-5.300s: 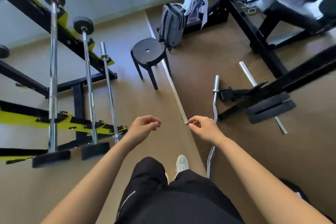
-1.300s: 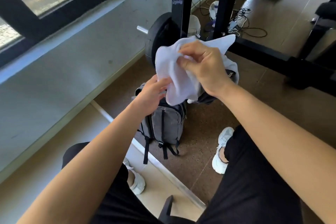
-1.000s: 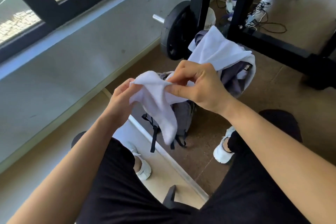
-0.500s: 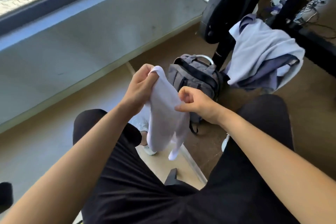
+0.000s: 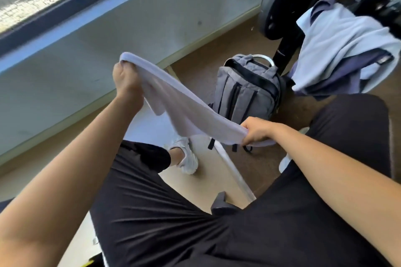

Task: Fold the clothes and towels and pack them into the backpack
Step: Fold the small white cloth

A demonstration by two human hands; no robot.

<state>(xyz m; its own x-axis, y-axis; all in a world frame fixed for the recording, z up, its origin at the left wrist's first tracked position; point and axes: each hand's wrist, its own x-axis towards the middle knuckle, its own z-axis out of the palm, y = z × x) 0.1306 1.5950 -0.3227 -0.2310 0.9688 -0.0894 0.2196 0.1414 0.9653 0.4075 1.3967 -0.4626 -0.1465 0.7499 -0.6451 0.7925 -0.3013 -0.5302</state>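
towel (image 5: 184, 106) hangs stretched between my two hands, above my knees. my left hand (image 5: 128, 81) pinches one end, raised toward the wall. my right hand (image 5: 258, 131) grips the other end, lower and nearer my lap, fingers curled round the edge. the cloth sags a little in the middle. the backpack (image 5: 247, 91) stands upright on the floor just beyond the towel. more clothes (image 5: 338, 50) hang on the black rack (image 5: 288, 47) to its right, near a plate (image 5: 280, 4).

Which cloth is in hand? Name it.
The white towel, stretched between the left hand and right hand; the pale and navy clothes hang on the black rack.
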